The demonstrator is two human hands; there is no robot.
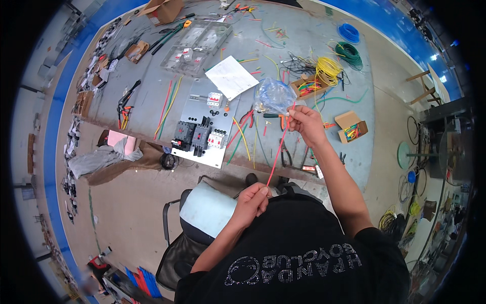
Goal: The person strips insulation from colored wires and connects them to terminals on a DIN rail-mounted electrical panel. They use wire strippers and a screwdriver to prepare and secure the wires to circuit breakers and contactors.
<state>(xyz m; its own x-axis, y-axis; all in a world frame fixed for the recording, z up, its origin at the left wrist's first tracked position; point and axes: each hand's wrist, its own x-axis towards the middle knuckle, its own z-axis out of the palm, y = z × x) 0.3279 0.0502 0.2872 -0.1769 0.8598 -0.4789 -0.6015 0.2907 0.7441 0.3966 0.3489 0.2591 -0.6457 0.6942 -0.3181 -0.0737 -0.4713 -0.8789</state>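
A red wire stretches slantwise between my two hands. My left hand, close to my body, pinches its lower end. Higher up, over the table's front part, my right hand grips the upper end between thumb and fingers. To the left of the wire lies a metal mounting plate at the table's front edge. It carries a black contactor, a dark grey device beside it, and a white circuit breaker farther back. Red-handled pliers and a screwdriver lie near my right hand.
Behind the plate are a paper sheet and a clear compartment box. A plastic bag, a yellow wire coil and a carton of wire pieces surround my right arm. A chair with a pale cushion stands at left.
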